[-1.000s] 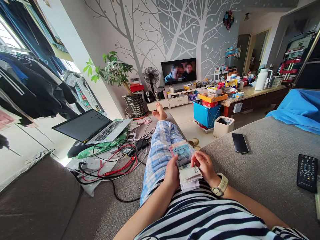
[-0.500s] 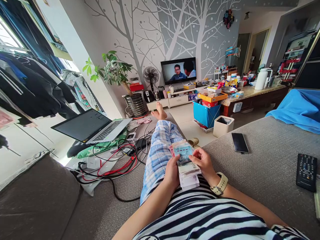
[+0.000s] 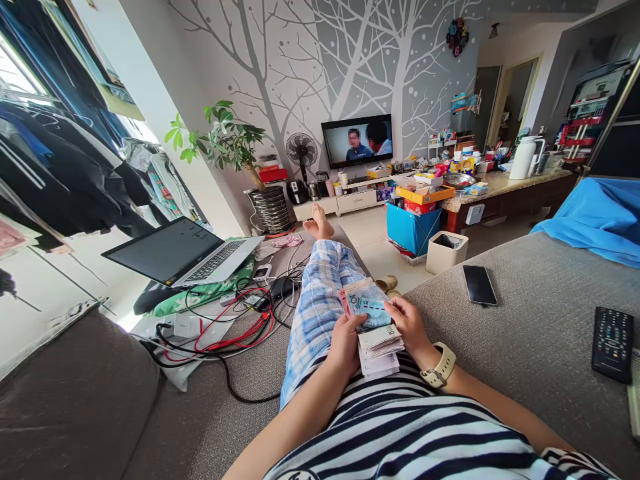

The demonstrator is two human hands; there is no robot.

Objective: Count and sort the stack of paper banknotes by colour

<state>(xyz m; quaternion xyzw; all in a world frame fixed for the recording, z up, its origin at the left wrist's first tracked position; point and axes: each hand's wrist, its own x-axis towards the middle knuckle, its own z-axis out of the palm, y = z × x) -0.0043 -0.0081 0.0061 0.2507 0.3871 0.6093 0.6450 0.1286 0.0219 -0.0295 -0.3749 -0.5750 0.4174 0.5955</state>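
A thick stack of banknotes [image 3: 369, 308] rests over my lap, its blue-green top note facing up and folded note ends [image 3: 380, 350] hanging toward my striped shirt. My left hand [image 3: 344, 343] is closed around the stack's left side, thumb on the top note. My right hand [image 3: 410, 324], with a pale watch [image 3: 439, 368] on its wrist, pinches the right edge of the notes with its fingertips. My legs in blue checked trousers [image 3: 323, 287] stretch out ahead on the grey sofa.
A black phone [image 3: 479, 285] and a remote control [image 3: 613, 343] lie on the sofa seat at my right. On the left are an open laptop [image 3: 185, 252] and a tangle of red and black cables [image 3: 230, 320]. Ahead stand a television [image 3: 357, 141], a blue bin [image 3: 411, 230] and a long cluttered counter [image 3: 500, 187].
My right fingers have shifted along the right edge of the notes and the top note has slid slightly. The left hand keeps its hold. The television picture has changed.
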